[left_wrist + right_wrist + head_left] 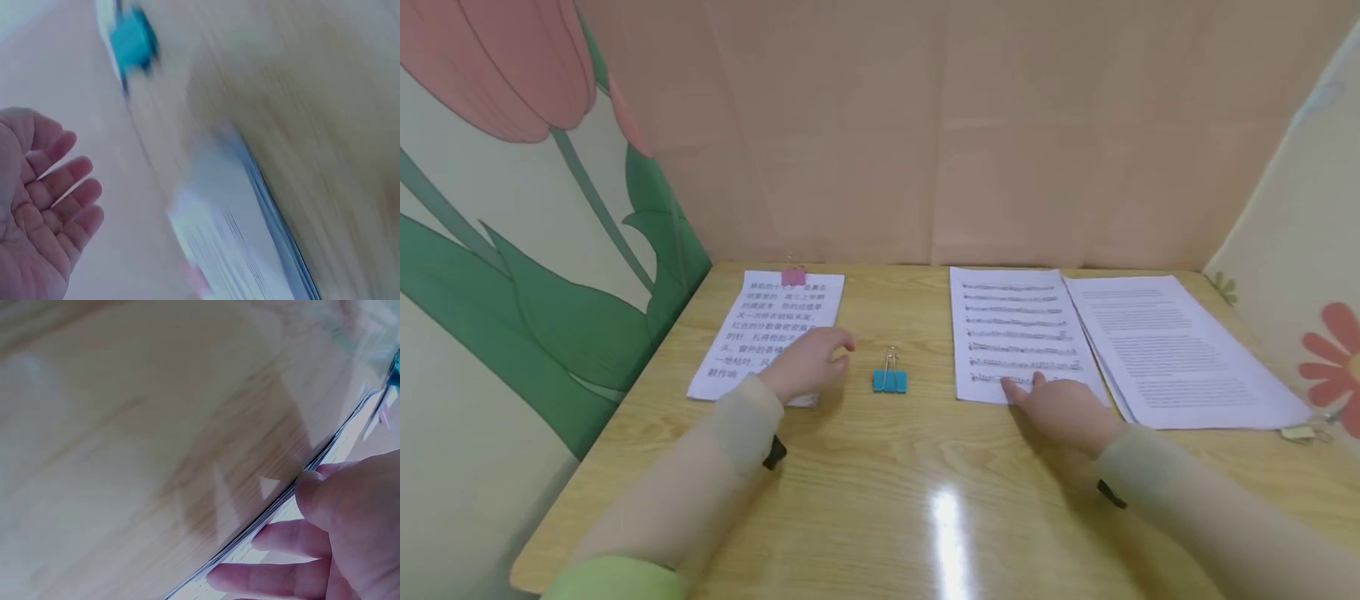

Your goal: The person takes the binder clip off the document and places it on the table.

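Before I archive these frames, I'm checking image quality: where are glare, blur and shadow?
Head: white glare streak on the table; left wrist: blue clip and text pages blurred; right wrist: dark shadow on the table beside the music sheets.

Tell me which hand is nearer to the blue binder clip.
Left. The left hand is just left of the blue binder clip; the right hand is farther off to its right, at the sheet music.
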`<state>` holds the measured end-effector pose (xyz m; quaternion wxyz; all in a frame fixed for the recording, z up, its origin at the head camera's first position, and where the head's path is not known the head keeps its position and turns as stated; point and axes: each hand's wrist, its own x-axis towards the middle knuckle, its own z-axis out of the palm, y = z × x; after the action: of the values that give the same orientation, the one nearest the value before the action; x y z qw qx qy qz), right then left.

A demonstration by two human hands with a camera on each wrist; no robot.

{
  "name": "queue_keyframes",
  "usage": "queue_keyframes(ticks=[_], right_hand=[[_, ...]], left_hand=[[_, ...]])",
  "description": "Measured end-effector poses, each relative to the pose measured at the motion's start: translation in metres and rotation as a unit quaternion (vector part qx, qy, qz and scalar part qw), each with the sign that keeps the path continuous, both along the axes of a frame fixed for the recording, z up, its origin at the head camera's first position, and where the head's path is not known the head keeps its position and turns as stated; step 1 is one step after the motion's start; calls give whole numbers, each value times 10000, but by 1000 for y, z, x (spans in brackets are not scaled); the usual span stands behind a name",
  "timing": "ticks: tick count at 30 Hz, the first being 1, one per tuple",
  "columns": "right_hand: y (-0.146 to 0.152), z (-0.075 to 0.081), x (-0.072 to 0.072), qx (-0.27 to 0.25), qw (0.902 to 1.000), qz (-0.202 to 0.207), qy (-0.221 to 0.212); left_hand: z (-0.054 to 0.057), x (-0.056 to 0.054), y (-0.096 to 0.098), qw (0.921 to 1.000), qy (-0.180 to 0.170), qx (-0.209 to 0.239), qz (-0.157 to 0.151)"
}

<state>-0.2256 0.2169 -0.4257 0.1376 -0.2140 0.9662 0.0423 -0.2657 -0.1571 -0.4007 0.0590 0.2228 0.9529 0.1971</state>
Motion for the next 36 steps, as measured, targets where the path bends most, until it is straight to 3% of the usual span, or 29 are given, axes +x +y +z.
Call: queue_keyframes(ticks=[2,3,5,8,10,12,16,23,31,36], right_hand=[[3,-1,0,-24,10000,-14,56],[4,-2,0,45,9999,81,109],[4,-2,-1,-62,9999,-101,72],[5,-1,0,-37,9998,34,175],[5,-1,1,51,9995,190,259],[5,-2,2,158,9982,419,387],[4,-5,2,108,9988,335,329],[3,-3,3,47,9987,340,373],[4,-5,1,117,9981,392,453],[3,-3,1,84,9983,350,464]], left_hand=[[-1,-9,-24,9982,-164,-52,566],[-2,-13,-36,9958,-282,-73,867],[-6,-21,-59,9885,-532,-178,1401],[-16,-30,-91,9752,-929,-340,1981],[-25,-32,-109,9699,-1045,-469,2147],[-32,-32,-123,9674,-1183,-665,2137],[-40,-26,-137,9666,-1394,-1098,1850],[-41,-24,-147,9625,-1657,-1356,1665],[-34,-15,-138,9575,-1626,-1993,1306],[-33,-4,-128,9605,-1373,-2086,1225]])
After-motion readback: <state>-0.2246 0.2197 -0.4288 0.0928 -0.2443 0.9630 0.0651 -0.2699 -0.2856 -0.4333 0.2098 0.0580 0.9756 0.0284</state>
